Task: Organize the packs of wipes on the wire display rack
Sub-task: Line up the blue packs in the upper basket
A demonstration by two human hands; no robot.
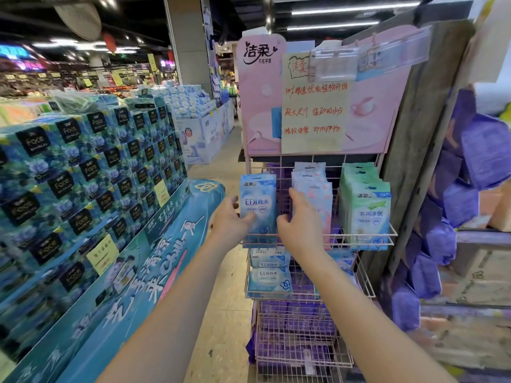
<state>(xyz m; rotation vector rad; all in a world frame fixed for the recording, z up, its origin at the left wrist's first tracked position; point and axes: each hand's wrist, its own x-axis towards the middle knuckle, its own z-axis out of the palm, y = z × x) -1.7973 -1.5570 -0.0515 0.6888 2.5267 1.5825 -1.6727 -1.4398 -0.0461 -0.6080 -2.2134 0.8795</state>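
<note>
Supermarket aisle, pink wire display rack ahead. At the top tier's 9 o'clock end the left hand pinched a blue pack; the right hand lay against pink packs at its 3 o'clock (grip unclear). Seating the blue pack upright seemed next, needing a steady downward slide.

"EDI 純水" is printed on the blue pack, "水润净肤" on the green pack at 3 o'clock, "洁柔" on the header, "face" on boxes at 9.
</note>
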